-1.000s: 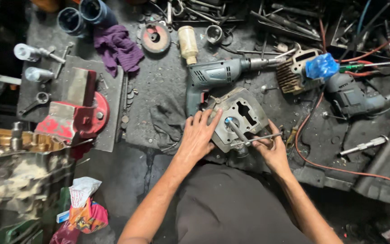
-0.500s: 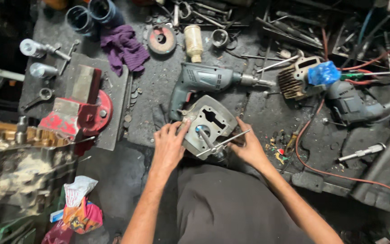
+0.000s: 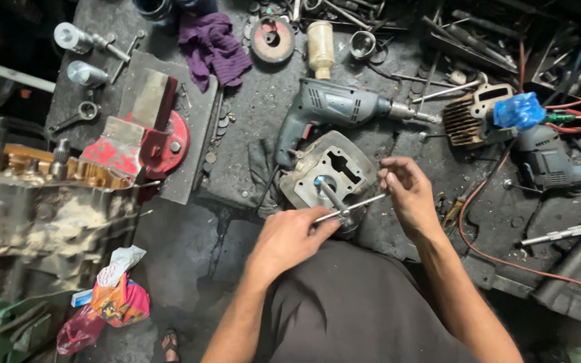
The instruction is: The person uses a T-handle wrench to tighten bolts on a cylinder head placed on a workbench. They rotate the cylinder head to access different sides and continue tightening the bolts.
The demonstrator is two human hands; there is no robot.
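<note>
Left hand (image 3: 289, 236) is pinching a slim steel T-handle tool (image 3: 344, 210) over the grey cast-metal cylinder head (image 3: 327, 176) at the bench edge; right hand (image 3: 405, 191) is steadying its tip, fingers curled. Loosened, the head could tip off.

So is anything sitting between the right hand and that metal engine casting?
Nothing visible does. The right hand hovers at the engine casting's right edge, pinching the tip of the thin rod crossing its lower part; the left hand holds the rod's other end.
</note>
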